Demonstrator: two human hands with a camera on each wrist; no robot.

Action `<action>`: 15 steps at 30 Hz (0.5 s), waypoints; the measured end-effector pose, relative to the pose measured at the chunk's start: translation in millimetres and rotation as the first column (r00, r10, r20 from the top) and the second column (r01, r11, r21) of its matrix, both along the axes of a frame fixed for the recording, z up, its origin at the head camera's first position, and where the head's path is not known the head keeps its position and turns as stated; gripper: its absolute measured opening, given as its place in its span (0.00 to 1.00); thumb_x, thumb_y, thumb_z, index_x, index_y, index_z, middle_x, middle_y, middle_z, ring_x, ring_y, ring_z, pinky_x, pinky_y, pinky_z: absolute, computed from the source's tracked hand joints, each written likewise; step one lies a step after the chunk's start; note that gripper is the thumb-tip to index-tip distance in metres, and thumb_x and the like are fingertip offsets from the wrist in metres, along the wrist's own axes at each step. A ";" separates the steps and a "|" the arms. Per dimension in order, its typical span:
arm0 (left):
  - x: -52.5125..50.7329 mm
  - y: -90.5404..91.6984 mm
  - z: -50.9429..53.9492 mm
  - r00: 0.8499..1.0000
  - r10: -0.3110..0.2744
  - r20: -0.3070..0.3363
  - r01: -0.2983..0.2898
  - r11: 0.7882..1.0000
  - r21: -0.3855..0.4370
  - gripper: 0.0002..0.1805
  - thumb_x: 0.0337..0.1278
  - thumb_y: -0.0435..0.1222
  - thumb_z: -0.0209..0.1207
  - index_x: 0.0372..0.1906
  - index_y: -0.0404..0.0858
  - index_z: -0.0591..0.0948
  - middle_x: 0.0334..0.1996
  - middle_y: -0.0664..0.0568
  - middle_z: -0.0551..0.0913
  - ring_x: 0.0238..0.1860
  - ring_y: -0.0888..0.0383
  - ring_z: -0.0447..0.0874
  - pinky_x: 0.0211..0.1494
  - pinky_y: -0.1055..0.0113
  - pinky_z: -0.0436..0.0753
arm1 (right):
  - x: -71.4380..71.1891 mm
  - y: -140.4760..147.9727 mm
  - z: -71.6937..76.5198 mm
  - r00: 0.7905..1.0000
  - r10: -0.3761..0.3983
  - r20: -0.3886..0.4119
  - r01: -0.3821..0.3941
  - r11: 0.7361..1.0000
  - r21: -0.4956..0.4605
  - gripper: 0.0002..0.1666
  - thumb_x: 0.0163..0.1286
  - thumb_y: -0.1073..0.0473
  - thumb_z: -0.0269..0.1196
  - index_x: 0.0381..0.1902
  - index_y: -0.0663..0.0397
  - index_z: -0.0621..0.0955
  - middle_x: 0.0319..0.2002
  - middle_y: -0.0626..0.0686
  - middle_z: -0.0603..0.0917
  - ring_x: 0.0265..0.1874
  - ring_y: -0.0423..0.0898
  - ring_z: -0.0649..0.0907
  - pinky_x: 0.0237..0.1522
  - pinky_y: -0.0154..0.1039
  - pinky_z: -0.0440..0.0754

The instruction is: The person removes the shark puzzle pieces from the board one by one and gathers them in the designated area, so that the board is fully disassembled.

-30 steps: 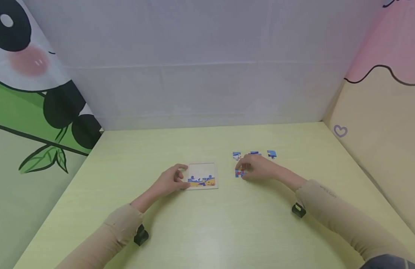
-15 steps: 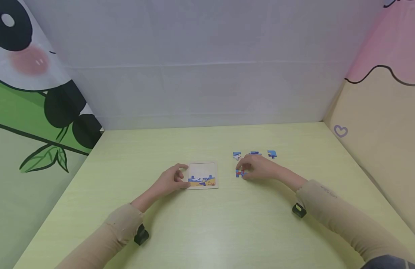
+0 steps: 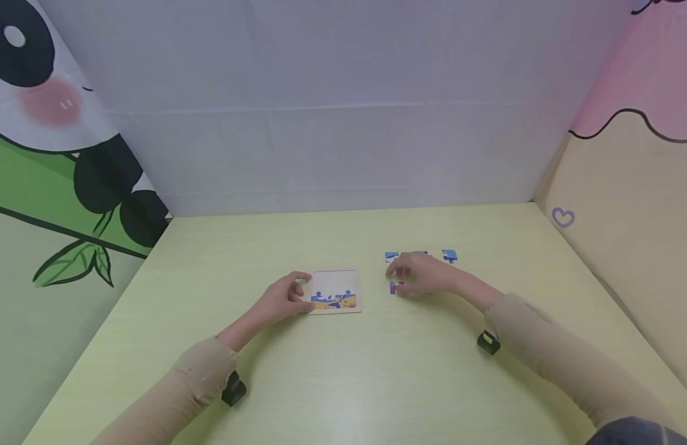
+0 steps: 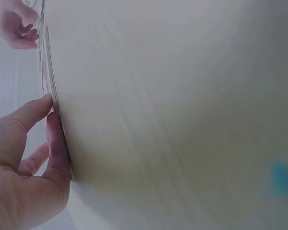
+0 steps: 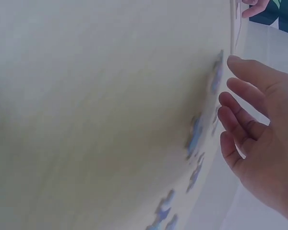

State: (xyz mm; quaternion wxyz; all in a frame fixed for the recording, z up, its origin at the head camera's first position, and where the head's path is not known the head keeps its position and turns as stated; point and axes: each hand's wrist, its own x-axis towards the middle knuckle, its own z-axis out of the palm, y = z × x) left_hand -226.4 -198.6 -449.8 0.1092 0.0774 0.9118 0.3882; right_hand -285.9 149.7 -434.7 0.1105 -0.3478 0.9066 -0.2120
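Observation:
A square puzzle board (image 3: pixel 334 282) lies flat on the table, its lower part filled with blue and yellow pieces, its upper part bare. My left hand (image 3: pixel 277 301) holds the board's left side, index finger at the upper part and thumb at the lower corner. The left wrist view shows thumb and finger against the board's edge (image 4: pixel 50 67). My right hand (image 3: pixel 423 275) is over loose puzzle pieces, fingers loosely bent and apart in the right wrist view, with nothing seen between them. A red and blue piece (image 3: pixel 392 288) shows partly beneath it.
Behind the right hand lie a blue and white piece (image 3: pixel 391 256), a partly hidden piece, and a blue piece (image 3: pixel 449 254). Several pieces, including a blurred blue one (image 5: pixel 194 136), appear in the right wrist view. A white backdrop (image 3: pixel 343 154) rises behind the pale table (image 3: pixel 343 371).
My right hand has shifted slightly left and away from me, covering more of the red and blue piece and the pieces behind. The left hand and the puzzle board have stayed put.

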 end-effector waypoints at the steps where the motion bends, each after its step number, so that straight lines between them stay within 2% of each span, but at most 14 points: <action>1: 0.1 -0.2 0.1 1.000 0.001 0.001 -0.001 1.000 0.001 0.36 0.52 0.35 0.70 0.67 0.37 0.70 0.41 0.46 0.76 0.37 0.58 0.79 0.38 0.68 0.76 | -1.1 -3.7 1.3 1.000 -0.002 0.003 0.002 1.000 0.003 0.20 0.62 0.57 0.69 0.53 0.48 0.83 0.43 0.46 0.84 0.44 0.43 0.80 0.48 0.39 0.80; 5: 0.5 -0.8 -0.4 1.000 -0.003 0.003 0.003 1.000 0.009 0.37 0.52 0.35 0.71 0.67 0.36 0.70 0.41 0.46 0.76 0.37 0.58 0.79 0.38 0.68 0.76 | -2.3 -21.8 5.8 1.000 0.003 0.005 -0.003 1.000 -0.009 0.21 0.64 0.56 0.67 0.56 0.49 0.82 0.50 0.49 0.84 0.49 0.45 0.81 0.51 0.41 0.81; 9: 0.5 -1.3 -1.7 1.000 -0.006 0.002 0.006 1.000 0.013 0.37 0.51 0.35 0.71 0.67 0.36 0.70 0.41 0.46 0.76 0.37 0.58 0.79 0.38 0.68 0.76 | 2.4 -42.8 6.8 1.000 0.027 0.009 -0.026 0.999 -0.044 0.24 0.65 0.58 0.67 0.59 0.52 0.80 0.56 0.51 0.82 0.51 0.48 0.81 0.54 0.43 0.79; 15: -0.2 -0.7 -0.7 1.000 0.003 0.002 -0.003 1.000 0.006 0.37 0.51 0.35 0.71 0.67 0.37 0.70 0.41 0.46 0.76 0.37 0.58 0.79 0.38 0.68 0.77 | 14.0 -70.3 -1.5 0.999 0.043 0.018 -0.042 0.996 -0.079 0.28 0.64 0.58 0.68 0.62 0.51 0.78 0.62 0.51 0.80 0.57 0.48 0.79 0.60 0.45 0.77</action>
